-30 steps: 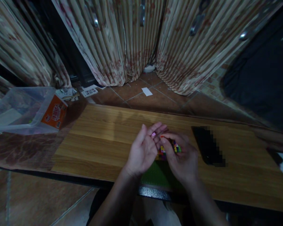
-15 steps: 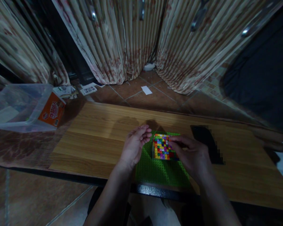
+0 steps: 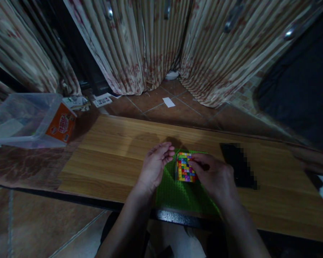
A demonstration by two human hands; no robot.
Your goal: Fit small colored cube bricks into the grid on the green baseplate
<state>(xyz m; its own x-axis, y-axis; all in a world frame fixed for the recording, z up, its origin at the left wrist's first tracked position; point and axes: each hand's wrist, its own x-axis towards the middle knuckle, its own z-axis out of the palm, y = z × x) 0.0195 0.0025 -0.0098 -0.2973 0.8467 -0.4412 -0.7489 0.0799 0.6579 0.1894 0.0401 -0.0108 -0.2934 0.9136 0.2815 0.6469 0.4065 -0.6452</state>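
Note:
On a green studded baseplate stands a block of small multicoloured toy bricks, in red, yellow, green, blue, purple and white. My right hand covers the block's right side, its thumb and index finger pinched together at the upper face; whatever lies between the fingertips is too small to make out. To the left of the block, my left hand hovers with loosely curled fingers and nothing visible in it. Its fingertips are near the block's left edge but apart from it.
The baseplate lies on a wooden board. A black flat object, partly pixelated, lies right of my right hand. At the left stands a clear plastic bin with an orange label. Striped curtains hang behind, with papers on the tiled floor.
My right hand has shifted slightly left across the brick block, fingertips still pinched. My left hand keeps nearly the same pose. The whole view has shifted a little.

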